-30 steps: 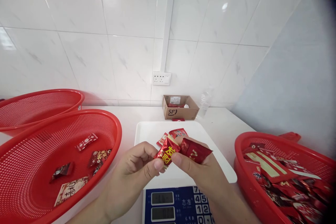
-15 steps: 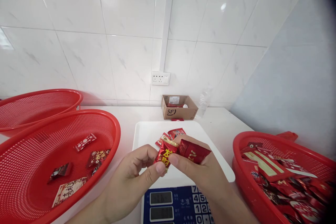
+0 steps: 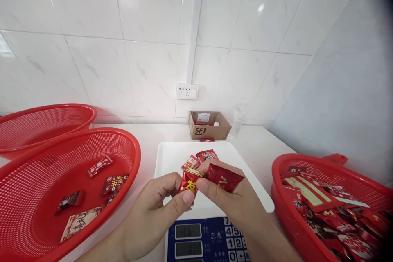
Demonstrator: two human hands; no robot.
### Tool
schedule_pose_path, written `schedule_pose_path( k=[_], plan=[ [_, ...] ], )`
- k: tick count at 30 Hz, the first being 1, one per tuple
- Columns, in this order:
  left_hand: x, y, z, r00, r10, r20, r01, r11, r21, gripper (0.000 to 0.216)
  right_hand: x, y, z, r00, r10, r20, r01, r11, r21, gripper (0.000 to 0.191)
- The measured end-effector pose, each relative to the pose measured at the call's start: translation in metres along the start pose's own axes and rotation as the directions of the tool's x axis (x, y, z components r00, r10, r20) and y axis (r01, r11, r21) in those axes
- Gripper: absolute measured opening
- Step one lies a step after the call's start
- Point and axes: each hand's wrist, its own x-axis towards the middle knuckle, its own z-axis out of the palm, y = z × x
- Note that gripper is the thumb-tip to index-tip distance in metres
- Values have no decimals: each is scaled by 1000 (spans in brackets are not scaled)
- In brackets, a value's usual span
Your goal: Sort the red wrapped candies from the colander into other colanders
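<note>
Above the white pan of a digital scale (image 3: 172,153), both my hands meet around small wrapped snacks. Thumb and fingers of my left hand (image 3: 159,208) pinch a shiny red candy packet (image 3: 189,182) with gold ends and yellow lettering. My right hand (image 3: 227,196) touches the same packet with its thumb and also holds a dark red snack packet (image 3: 225,177). Just beyond the hands, a red-and-white packet (image 3: 192,162) and a red packet (image 3: 206,155) lie on the pan. The scale's blue panel (image 3: 211,235) shows below, partly covered by my right wrist.
A red basket (image 3: 135,159) with a few packets stands at left, another red basket (image 3: 92,114) behind it. At right, a red basket (image 3: 276,184) is heaped with packets. A cardboard box (image 3: 211,131) and a clear plastic bottle (image 3: 238,120) stand near the tiled wall.
The gold-ended candy packet has tilted and shifted slightly down and left between my hands. The dark red packet moved a little left with my right hand.
</note>
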Motion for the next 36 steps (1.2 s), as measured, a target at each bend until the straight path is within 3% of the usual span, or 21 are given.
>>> schedule_pose_path(
  k=[6, 9, 14, 25, 28, 33, 36],
  plan=[
    [1, 1, 2, 1000, -5, -4, 5, 999, 45, 40, -2, 3, 2, 992, -67, -111, 59, 995, -75, 11],
    [2, 2, 4, 1000, -14, -2, 14, 998, 56, 39, -3, 2, 3, 981, -162, -106, 137, 967, -214, 12],
    [4, 1, 5, 1000, -13, 17, 12, 998, 64, 36, -3, 2, 3, 954, -299, -30, 253, 852, -458, 14],
    [8, -2, 3, 999, -35, 7, 34, 992, 120, 35, 2, 10, 1, 808, -585, 66, 473, 577, -666, 10],
    [7, -1, 2, 999, -39, 19, 37, 995, 92, 35, 2, 9, 2, 859, -511, -5, 401, 680, -614, 12],
    [4, 2, 0, 1000, -19, -1, 19, 998, 62, 32, 2, 6, 2, 952, -253, -175, 173, 912, -373, 12],
    [4, 2, 0, 1000, -14, -16, 14, 999, 42, 32, 1, 3, 2, 980, -116, -163, 77, 970, -230, 13]
  ],
)
